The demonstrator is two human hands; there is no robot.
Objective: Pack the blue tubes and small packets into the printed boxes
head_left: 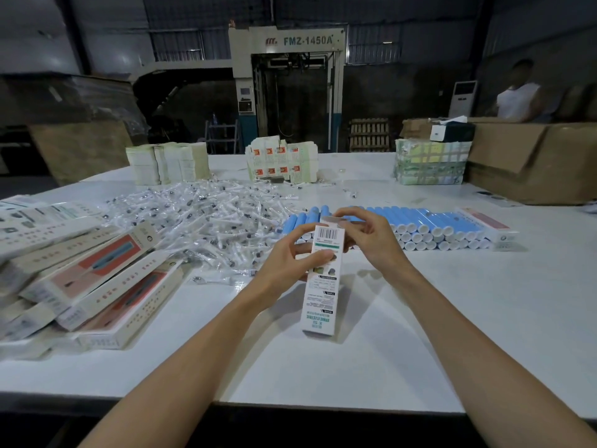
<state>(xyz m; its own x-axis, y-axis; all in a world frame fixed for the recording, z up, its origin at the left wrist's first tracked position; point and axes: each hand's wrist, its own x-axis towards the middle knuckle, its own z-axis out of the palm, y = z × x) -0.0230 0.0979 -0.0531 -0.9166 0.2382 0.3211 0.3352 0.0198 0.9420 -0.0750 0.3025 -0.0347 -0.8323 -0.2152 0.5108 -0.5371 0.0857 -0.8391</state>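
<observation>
A long white printed box (319, 295) stands tilted above the white table (452, 318), its barcode end up. My left hand (290, 260) grips its upper part from the left. My right hand (371, 236) pinches the flap at the box's top end. Behind my hands lies a stacked row of blue tubes (429, 226) with white caps facing me. A wide heap of small clear packets (206, 215) spreads over the table's middle left. What is inside the held box is hidden.
Filled printed boxes (97, 279) pile up at the left. Stacks of flat box blanks (281, 163) and paper stacks (168, 164) stand at the back; bundled packs (431, 166) and a brown carton (533, 163) at the right. A person (520, 95) stands far right.
</observation>
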